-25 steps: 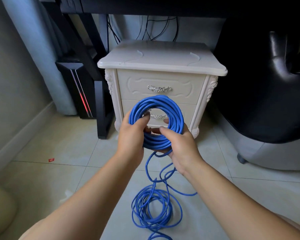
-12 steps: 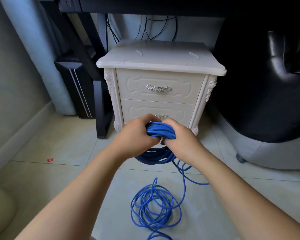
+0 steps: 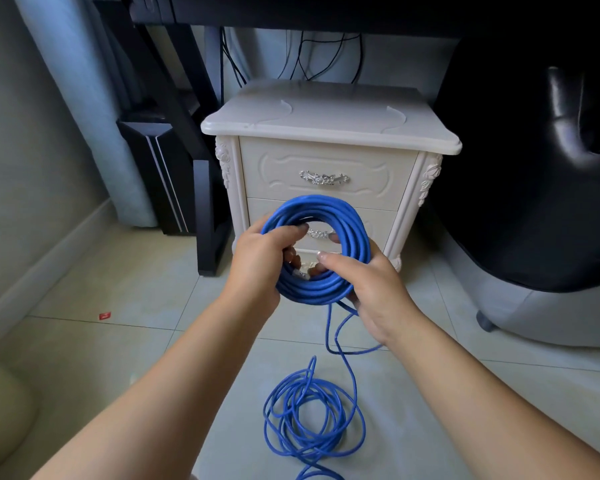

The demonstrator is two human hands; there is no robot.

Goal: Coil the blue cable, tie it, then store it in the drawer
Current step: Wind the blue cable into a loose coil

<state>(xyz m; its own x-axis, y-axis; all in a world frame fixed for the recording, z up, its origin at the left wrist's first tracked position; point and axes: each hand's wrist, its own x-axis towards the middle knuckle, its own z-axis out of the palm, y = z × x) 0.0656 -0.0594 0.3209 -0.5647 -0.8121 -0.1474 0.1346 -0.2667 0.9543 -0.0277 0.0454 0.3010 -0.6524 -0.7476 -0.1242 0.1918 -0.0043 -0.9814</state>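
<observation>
The blue cable (image 3: 326, 206) is wound into an upright ring in front of the white nightstand. My left hand (image 3: 260, 261) grips the ring's left side, thumb inside the loop. My right hand (image 3: 371, 289) holds the lower right of the ring, fingers curled through it. From the ring a loose strand drops to a tangled pile of blue cable (image 3: 312, 420) on the tiled floor. Behind the ring, the nightstand's upper drawer (image 3: 326, 161) and lower drawer (image 3: 378, 226) are both closed, each with a silver handle.
The nightstand top (image 3: 329, 116) stands under a dark desk. A black desk leg (image 3: 208, 216) and a computer tower (image 3: 153, 168) are to the left, a black chair (image 3: 534, 168) to the right. A small red scrap (image 3: 105, 315) lies on the floor.
Half a second ago both hands were bunched together low over the coil. Now the ring is raised upright again, with another turn on it, and the floor pile is smaller.
</observation>
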